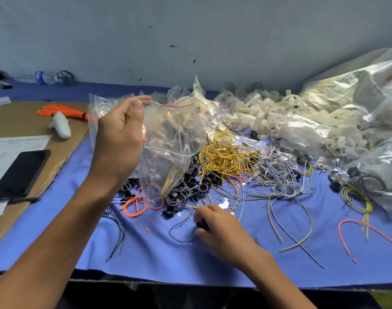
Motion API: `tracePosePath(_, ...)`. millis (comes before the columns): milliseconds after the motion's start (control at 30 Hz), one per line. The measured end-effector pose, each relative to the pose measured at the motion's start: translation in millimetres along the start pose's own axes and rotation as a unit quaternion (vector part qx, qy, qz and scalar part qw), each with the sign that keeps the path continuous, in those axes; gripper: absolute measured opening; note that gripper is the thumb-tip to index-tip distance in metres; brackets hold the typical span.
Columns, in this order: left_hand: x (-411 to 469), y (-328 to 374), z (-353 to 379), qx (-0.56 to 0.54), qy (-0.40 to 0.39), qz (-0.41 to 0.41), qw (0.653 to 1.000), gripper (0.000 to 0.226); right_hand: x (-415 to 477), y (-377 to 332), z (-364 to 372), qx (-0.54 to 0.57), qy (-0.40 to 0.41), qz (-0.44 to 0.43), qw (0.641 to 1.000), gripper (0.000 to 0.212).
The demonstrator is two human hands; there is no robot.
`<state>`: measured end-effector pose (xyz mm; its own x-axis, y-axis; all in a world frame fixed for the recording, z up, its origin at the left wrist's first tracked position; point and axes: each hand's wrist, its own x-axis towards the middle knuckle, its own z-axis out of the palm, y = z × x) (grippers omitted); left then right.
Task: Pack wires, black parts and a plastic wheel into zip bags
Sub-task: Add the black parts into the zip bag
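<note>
My left hand [121, 134] holds a clear zip bag [170, 141] up by its red-lined top edge, above the blue cloth; yellow wires show inside its lower end. My right hand [219, 228] is low on the cloth, pinching a small black part [202, 224] with a thin dark wire [179, 235] looping out to the left. A pile of black ring parts [199, 184] lies under the bag. Yellow wires [226, 157], grey wires [279, 175] and orange wires [134, 206] are tangled behind. A heap of white plastic wheels [268, 112] lies at the back right.
A brown board [16, 121] at the left carries a black phone [19, 175], papers, a white handle-like object [60, 124] and an orange wire bundle [61, 111]. Large plastic bags [357, 92] fill the right. A water bottle [43, 77] lies by the wall.
</note>
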<state>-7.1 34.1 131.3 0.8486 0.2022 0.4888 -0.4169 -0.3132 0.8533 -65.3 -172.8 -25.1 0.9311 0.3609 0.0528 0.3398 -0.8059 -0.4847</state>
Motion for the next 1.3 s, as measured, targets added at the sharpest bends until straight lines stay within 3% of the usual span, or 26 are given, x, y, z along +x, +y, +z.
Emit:
tracePosePath(67,-2,0,1,0.003,-0.006,0.005,1.000,0.030,-2,8,-13,0.031,0.033,0.010,0.999,0.019)
tracePosePath(133,-7,1,3,0.013,-0.013,0.015,1.000,0.030,-5,11,-40,0.134,0.094,0.047,0.985,0.018)
tracePosePath(233,-15,2,6,0.011,-0.034,0.026,0.999,0.030,-11,6,-89,0.287,0.204,0.074,0.933,0.018)
tracePosePath(333,-23,3,12,0.007,-0.053,0.036,0.998,0.027,-20,-19,-133,0.397,0.280,0.002,0.874,0.018)
tracePosePath(400,-28,4,19,0.008,-0.071,0.041,0.997,0.027,-22,-42,-150,0.423,0.297,-0.058,0.854,0.021)
tracePosePath(500,-35,6,29,0.006,-0.102,0.038,0.994,0.032,-15,-71,-155,0.353,0.280,-0.098,0.887,0.021)
tracePosePath(600,-40,9,34,0.004,-0.121,0.040,0.992,0.034,-3,-83,-149,0.268,0.203,-0.071,0.939,0.036)
tracePosePath(667,-41,9,34,-0.006,-0.120,0.038,0.992,0.032,-1,-84,-146,0.239,0.170,-0.072,0.953,0.040)
tracePosePath(800,-37,10,32,-0.036,-0.109,0.021,0.993,0.028,-4,-81,-146,0.260,0.196,-0.083,0.942,0.036)
tracePosePath(933,-34,10,29,-0.048,-0.094,0.015,0.994,0.026,-13,-60,-145,0.262,0.292,-0.077,0.917,0.015)
tracePosePath(1000,-33,10,26,-0.053,-0.094,0.011,0.994,0.026,-24,-37,-135,0.222,0.313,-0.039,0.923,0.005)
tracePosePath(1067,-31,9,24,-0.068,-0.097,0.001,0.993,0.026,-38,-9,-117,0.142,0.261,0.016,0.955,0.007)
tracePosePath(1133,-31,11,25,-0.074,-0.100,-0.004,0.992,0.027,-51,15,-97,0.049,0.099,0.083,0.990,0.012)
tracePosePath(1200,-30,11,25,-0.062,-0.093,-0.004,0.994,0.026,-61,32,-77,-0.042,-0.069,0.121,0.989,0.027)
tracePosePath(1233,-29,10,24,-0.056,-0.086,0.000,0.995,0.026,-62,37,-69,-0.060,-0.108,0.126,0.984,0.030)
tracePosePath(1300,-28,9,23,-0.051,-0.073,0.006,0.996,0.027,-58,40,-63,-0.054,-0.101,0.134,0.984,0.026)
